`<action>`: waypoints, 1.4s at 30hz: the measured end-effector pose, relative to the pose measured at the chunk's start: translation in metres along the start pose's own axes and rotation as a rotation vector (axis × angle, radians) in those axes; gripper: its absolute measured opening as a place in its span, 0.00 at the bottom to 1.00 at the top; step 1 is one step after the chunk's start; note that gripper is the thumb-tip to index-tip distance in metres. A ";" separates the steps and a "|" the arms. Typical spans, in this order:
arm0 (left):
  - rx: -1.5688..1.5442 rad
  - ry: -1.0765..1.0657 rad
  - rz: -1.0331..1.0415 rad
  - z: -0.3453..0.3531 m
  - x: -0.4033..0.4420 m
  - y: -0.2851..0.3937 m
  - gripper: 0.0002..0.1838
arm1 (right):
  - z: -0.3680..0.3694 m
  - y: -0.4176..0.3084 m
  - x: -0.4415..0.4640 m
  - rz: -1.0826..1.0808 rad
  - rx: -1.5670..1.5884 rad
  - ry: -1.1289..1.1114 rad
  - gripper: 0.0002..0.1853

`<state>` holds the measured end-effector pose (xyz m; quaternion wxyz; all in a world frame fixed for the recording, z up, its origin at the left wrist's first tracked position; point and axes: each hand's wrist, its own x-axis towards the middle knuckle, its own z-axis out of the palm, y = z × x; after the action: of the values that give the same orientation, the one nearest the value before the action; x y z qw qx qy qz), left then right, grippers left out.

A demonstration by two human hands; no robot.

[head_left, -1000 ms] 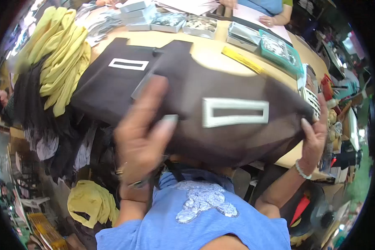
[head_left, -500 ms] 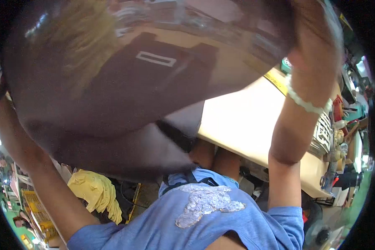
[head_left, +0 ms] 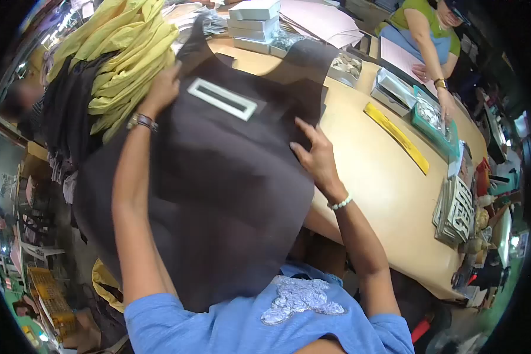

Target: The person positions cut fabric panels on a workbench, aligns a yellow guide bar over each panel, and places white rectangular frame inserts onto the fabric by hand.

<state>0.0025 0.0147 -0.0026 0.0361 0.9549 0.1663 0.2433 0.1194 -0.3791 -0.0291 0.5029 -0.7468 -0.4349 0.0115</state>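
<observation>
A dark brown apron-like cloth piece (head_left: pixel 230 177) lies over the near table edge and hangs down in front of my body. Its top part has a scooped neckline between two straps, and a white rectangular outline (head_left: pixel 240 110) sits on its chest. My left hand (head_left: pixel 163 89) is at the cloth's upper left edge, beside yellow cloth; its fingers are blurred, so their grip is unclear. Over the right side of the dark cloth, my right hand (head_left: pixel 318 154) has its thumb and fingers apart and holds nothing.
Yellow cloths (head_left: pixel 133 59) and dark cloths (head_left: pixel 71 112) are heaped at the left. On the table (head_left: pixel 371 183) are white boxes (head_left: pixel 253 26), a yellow strip (head_left: pixel 397 137), a teal tray (head_left: pixel 430 127) and stacked lettered pieces (head_left: pixel 454 209). A co-worker (head_left: pixel 419 35) reaches into the tray.
The dark cloth was raised across my view and has come down onto the table edge. Both hands have moved inward, and the right one has let go of the cloth.
</observation>
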 end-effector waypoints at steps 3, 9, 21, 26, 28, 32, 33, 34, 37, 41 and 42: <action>0.026 -0.066 -0.062 0.032 -0.018 0.007 0.27 | 0.009 0.014 -0.010 0.056 0.014 -0.022 0.26; 0.007 -0.046 -0.108 0.040 -0.003 0.004 0.27 | 0.006 0.011 0.005 0.101 -0.058 -0.031 0.24; 0.178 0.009 -0.280 0.071 0.005 0.029 0.32 | 0.021 0.034 0.020 0.180 -0.038 0.121 0.24; 0.039 -0.244 -0.471 0.078 -0.013 0.028 0.37 | 0.023 0.042 0.022 0.202 0.071 0.146 0.25; 0.031 -0.223 -0.458 0.083 -0.012 0.026 0.37 | 0.019 0.036 0.023 0.240 0.102 0.135 0.25; 0.035 -0.231 -0.459 0.083 -0.008 0.024 0.37 | 0.018 0.038 0.027 0.296 0.182 0.130 0.26; 0.070 -0.215 -0.476 0.084 -0.006 0.025 0.36 | 0.018 0.038 0.028 0.299 0.178 0.131 0.26; 0.107 -0.199 -0.492 0.084 -0.004 0.027 0.36 | 0.018 0.038 0.029 0.303 0.174 0.133 0.26; 0.157 -0.106 -0.362 0.076 0.001 0.048 0.36 | 0.018 0.041 0.029 0.297 0.167 0.141 0.26; 0.045 -0.136 -0.165 0.069 0.002 0.118 0.38 | 0.018 0.043 0.028 0.297 0.174 0.153 0.26; 0.024 -0.168 -0.119 0.071 0.001 0.130 0.38 | 0.020 0.048 0.029 0.292 0.247 0.210 0.25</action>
<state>0.0758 -0.1062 -0.0448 0.0527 0.9608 0.2219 0.1579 0.1588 -0.3511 -0.0632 0.6262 -0.7317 -0.2626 0.0593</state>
